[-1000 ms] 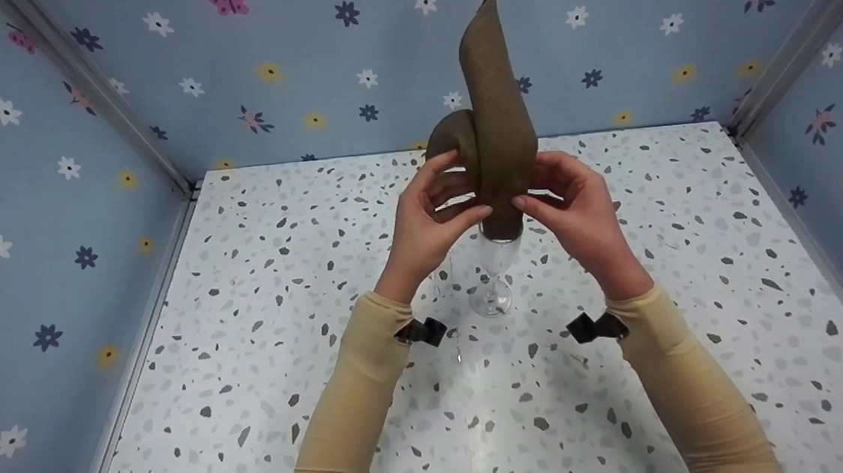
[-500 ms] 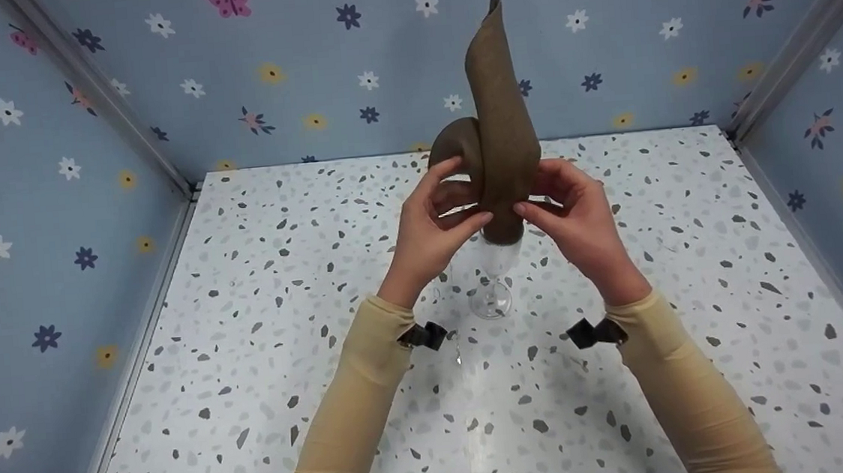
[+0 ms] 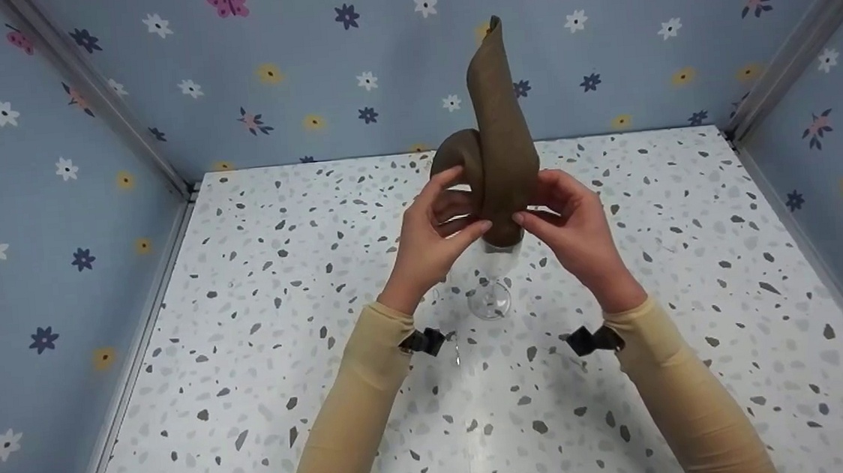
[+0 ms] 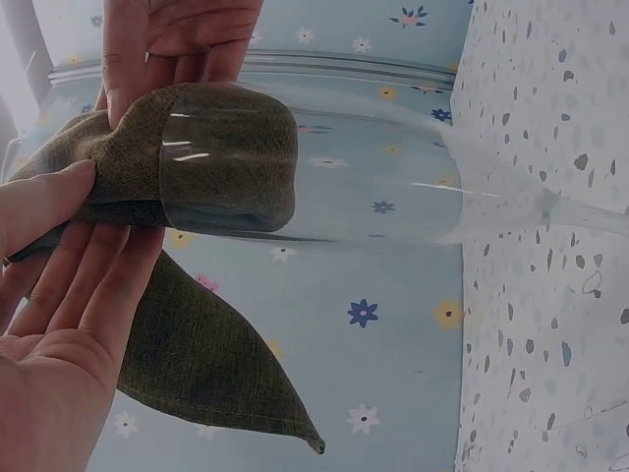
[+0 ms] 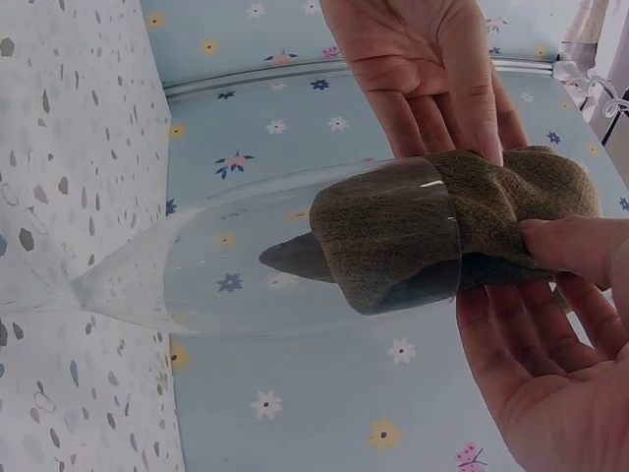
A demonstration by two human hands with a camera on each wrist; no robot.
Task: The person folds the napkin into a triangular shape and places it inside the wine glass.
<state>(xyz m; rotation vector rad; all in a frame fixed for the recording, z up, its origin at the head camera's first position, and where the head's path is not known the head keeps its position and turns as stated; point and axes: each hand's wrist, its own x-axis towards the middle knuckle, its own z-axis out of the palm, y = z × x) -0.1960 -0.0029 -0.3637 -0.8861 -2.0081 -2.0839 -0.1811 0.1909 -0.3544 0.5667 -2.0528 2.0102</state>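
A brown cloth napkin (image 3: 504, 125), folded with a tall pointed end and a curled loop on its left, stands over a clear stemmed glass (image 3: 490, 301). Both wrist views show the napkin's bunched lower end (image 4: 236, 157) inside the mouth of the glass (image 5: 246, 261). My left hand (image 3: 428, 237) pinches the cloth from the left, thumb in front and fingers behind it. From the right, my right hand (image 3: 579, 231) pinches it the same way just above the rim. In the left wrist view a pointed flap (image 4: 211, 359) hangs outside the glass.
The glass stands on a white speckled table (image 3: 254, 400). Blue flowered panels (image 3: 347, 54) enclose the back and both sides, with grey metal strips at the corners. A dark wrist camera sits on each sleeve cuff.
Both hands have moved a little downward together with the napkin. Its pointed tip is lower, and its bottom end has sunk slightly toward the glass. The grip looks the same.
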